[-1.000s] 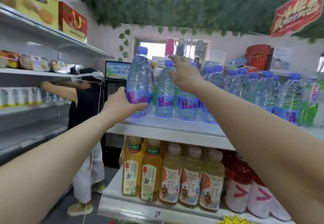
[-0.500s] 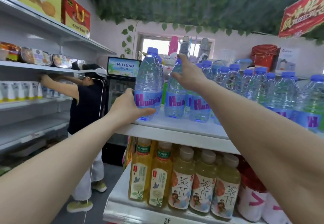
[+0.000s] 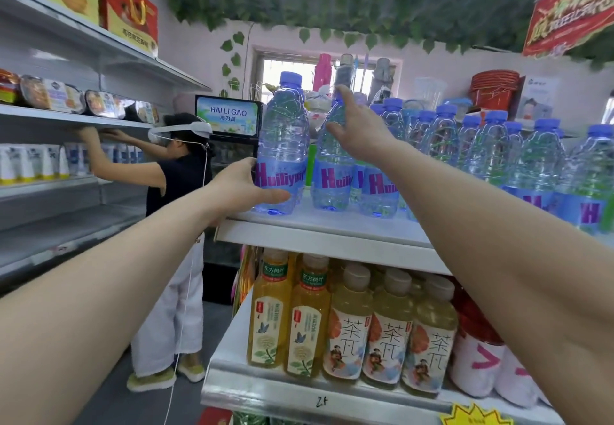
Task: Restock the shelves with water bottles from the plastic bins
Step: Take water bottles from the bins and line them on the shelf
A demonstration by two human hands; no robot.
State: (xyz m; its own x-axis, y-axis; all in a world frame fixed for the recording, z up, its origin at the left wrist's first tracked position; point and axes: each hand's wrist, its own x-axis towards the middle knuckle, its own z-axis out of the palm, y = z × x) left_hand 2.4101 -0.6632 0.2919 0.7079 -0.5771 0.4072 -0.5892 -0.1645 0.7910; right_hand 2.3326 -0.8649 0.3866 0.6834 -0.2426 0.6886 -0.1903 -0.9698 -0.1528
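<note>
Head view: left hand [image 3: 244, 187] fingers clamped on leftmost water bottle [image 3: 282, 145] on top shelf [image 3: 325, 235]; right hand [image 3: 357, 132] fingers curled round neighbouring bottle [image 3: 332, 165].

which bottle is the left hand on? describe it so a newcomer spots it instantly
Start at the top shelf lined with blue-capped water bottles. Go to its front left corner: the leftmost bottle stands there, the left hand wrapped round its purple-lettered label. Unlike its neighbours, nothing stands to its left, and its blue cap is fully visible.
</note>
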